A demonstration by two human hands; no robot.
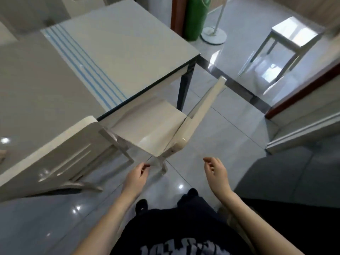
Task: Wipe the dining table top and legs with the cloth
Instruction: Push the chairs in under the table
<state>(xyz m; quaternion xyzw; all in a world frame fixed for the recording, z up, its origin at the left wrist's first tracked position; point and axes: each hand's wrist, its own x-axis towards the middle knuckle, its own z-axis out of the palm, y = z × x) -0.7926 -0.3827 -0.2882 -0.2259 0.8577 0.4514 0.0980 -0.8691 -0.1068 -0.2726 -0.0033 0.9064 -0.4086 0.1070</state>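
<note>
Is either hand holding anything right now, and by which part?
Nothing is held: the left hand and the right hand both hang empty, fingers loosely curled. No cloth is in view.

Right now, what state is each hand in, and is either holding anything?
Left hand: open, fingers loosely curled, holding nothing.
Right hand: open, fingers loosely curled, holding nothing.

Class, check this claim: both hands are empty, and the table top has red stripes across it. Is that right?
No. The head view shows the stripes on the table top are blue, not red. The left hand and right hand are indeed empty.
</note>
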